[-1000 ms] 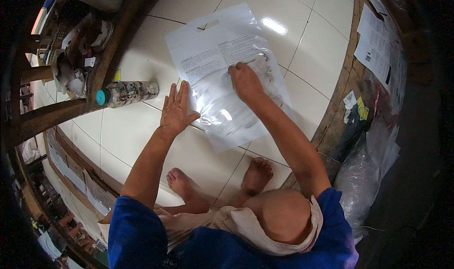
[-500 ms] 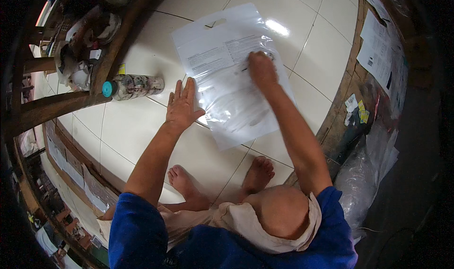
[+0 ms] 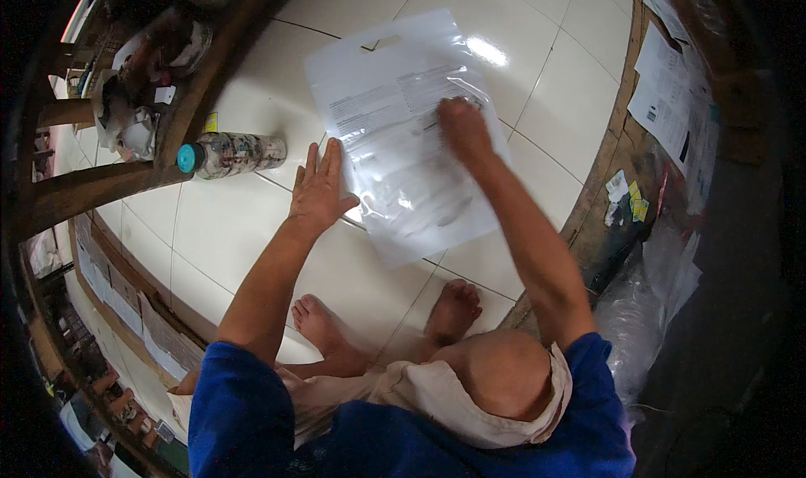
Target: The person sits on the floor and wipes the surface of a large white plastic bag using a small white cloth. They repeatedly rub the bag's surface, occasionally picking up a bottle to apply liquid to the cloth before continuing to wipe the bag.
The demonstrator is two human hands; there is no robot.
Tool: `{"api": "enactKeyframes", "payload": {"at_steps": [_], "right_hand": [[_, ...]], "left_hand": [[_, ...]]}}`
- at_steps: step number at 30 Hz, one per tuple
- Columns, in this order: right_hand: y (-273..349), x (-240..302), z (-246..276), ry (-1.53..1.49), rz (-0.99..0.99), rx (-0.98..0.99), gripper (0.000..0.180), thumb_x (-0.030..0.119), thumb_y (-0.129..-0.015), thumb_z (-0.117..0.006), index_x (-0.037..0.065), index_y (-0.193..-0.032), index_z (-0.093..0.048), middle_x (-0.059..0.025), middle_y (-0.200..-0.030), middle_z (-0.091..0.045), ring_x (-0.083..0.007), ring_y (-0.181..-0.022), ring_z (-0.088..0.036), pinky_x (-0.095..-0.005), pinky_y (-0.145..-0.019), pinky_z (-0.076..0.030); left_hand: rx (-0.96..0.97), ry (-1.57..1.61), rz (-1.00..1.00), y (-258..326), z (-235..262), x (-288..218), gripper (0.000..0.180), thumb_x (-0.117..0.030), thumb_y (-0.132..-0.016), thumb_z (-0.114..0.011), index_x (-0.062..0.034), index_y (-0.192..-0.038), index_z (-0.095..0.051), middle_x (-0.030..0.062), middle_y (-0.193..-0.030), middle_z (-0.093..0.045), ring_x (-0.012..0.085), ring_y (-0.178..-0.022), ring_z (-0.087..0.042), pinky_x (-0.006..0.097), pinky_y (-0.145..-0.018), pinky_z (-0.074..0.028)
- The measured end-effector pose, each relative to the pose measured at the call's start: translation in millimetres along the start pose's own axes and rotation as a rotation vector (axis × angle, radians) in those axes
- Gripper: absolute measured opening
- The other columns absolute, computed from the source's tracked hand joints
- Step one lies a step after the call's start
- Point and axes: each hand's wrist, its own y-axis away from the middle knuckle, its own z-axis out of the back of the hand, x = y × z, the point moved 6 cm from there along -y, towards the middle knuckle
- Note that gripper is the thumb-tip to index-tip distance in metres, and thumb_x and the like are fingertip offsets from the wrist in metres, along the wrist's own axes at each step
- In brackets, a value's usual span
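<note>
A white, glossy plastic bag (image 3: 390, 175) with a cut-out handle at its far end lies flat on the tiled floor. Small print covers its upper half, and greyish smears show on its lower half. My left hand (image 3: 317, 191) rests open, fingers stretched out, along the bag's left edge. Closed in a fist, my right hand (image 3: 464, 129) presses on the bag's right side. What its fingers hold, if anything, is hidden beneath them.
Left of the bag a clear bottle (image 3: 231, 154) with a teal cap lies on its side by a wooden frame (image 3: 101, 188). Printed sheets (image 3: 659, 83), yellow-and-white scraps (image 3: 636, 201) and clear plastic wrap (image 3: 634, 310) lie along the right. My bare feet (image 3: 453, 310) are close to the bag's near edge.
My right fist has shifted very slightly nearer and left on the bag. My left hand stays at its edge, and the whole view has moved a little.
</note>
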Motion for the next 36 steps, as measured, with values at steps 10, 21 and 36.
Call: {"api": "enactKeyframes", "payload": {"at_steps": [10,21,36], "right_hand": [[-3,-5,10,0.006,0.057,-0.076,0.016,0.011,-0.089,-0.049,0.000,-0.088,-0.062,-0.0227,-0.089,-0.062,-0.0403,-0.088,-0.062,-0.0488,-0.080,-0.049],[-17,18,1,-0.089,-0.014,-0.052,0.014,0.006,-0.084,-0.052,-0.001,-0.091,-0.062,-0.0243,-0.088,-0.063,-0.0400,-0.088,-0.063,-0.0500,-0.079,-0.051],[1,108,-41,-0.047,0.113,0.083,0.015,0.009,-0.085,-0.054,0.002,-0.093,-0.064,-0.0210,-0.098,-0.065,-0.0322,-0.098,-0.064,-0.0443,-0.086,-0.052]], "left_hand": [[-0.058,0.026,-0.039,-3,-5,3,0.109,-0.039,-0.078,-0.075,-0.0066,-0.155,-0.006,0.0119,-0.162,-0.013,0.0347,-0.149,-0.008,0.053,-0.117,-0.023],[-0.023,-0.017,-0.031,-2,-1,-1,0.110,-0.040,-0.080,-0.075,-0.0083,-0.156,-0.002,0.0075,-0.163,-0.010,0.0318,-0.150,-0.005,0.049,-0.120,-0.019],[-0.143,0.023,-0.084,3,-12,11,0.110,-0.039,-0.076,-0.077,-0.0063,-0.155,-0.008,0.0135,-0.161,-0.016,0.0365,-0.148,-0.012,0.054,-0.116,-0.025]]}}
